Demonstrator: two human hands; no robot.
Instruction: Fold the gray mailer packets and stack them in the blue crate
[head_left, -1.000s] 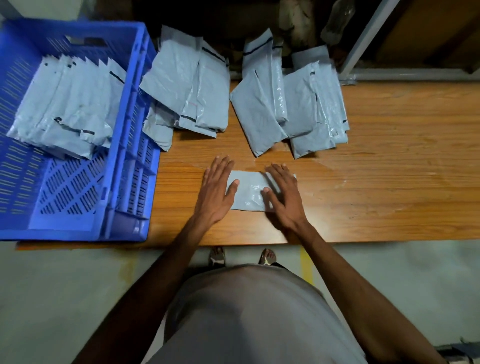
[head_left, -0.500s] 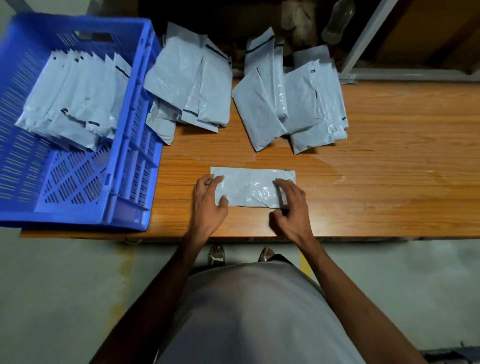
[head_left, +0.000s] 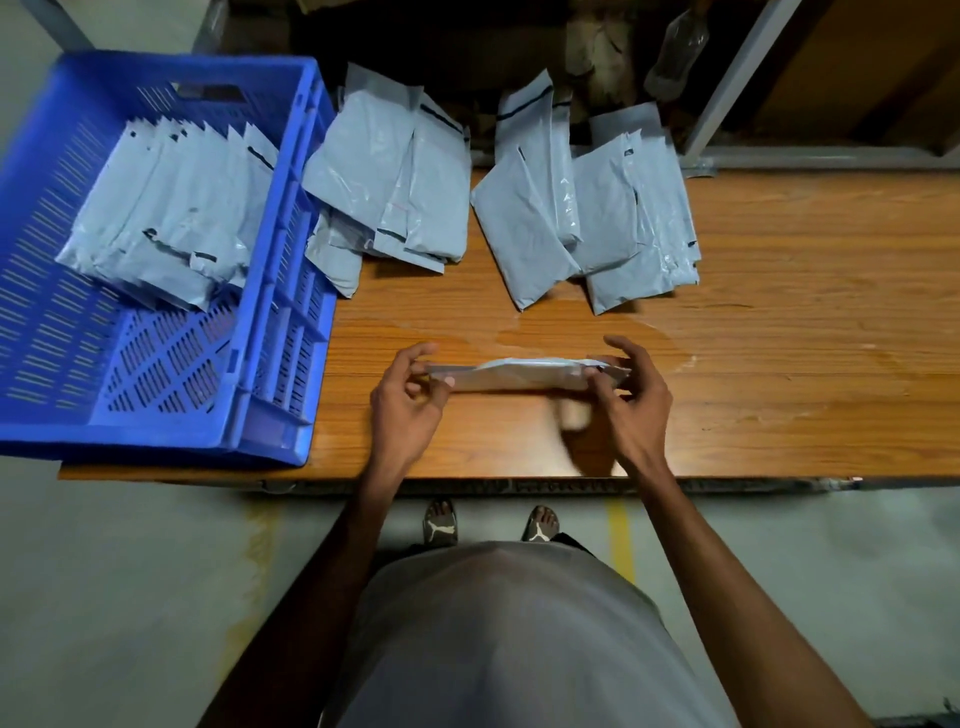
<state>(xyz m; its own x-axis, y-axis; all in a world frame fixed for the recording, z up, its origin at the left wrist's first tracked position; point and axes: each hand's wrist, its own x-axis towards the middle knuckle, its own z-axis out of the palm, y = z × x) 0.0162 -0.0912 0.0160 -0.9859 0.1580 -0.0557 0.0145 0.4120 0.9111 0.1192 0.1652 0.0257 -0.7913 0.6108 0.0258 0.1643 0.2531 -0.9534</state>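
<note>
The folded gray plastic mailer packet (head_left: 524, 375) is held just above the brown wooden surface (head_left: 779, 364), near its front edge, seen almost edge-on as a narrow strip. The left hand (head_left: 410, 395) pinches its left end between thumb and curled fingers, and the right hand (head_left: 626, 395) pinches its right end the same way. It appears folded and ready to go left into the blue perforated plastic crate (head_left: 291, 332), so this packet's fold looks done and its stacking is left.

Inside the crate, a row of folded gray packets (head_left: 171, 218) already leans in an overlapping stack at its far half; the near half shows bare floor. Two loose heaps of unfolded gray mailers, the left heap (head_left: 395, 197) beside the crate and the right heap (head_left: 587, 218) further right, wait at the far edge, so much of the job seems left.

How many packets each heap holds cannot be counted, as they overlap. The right thumb area is blurred, and the crate's left side is cut off.
</note>
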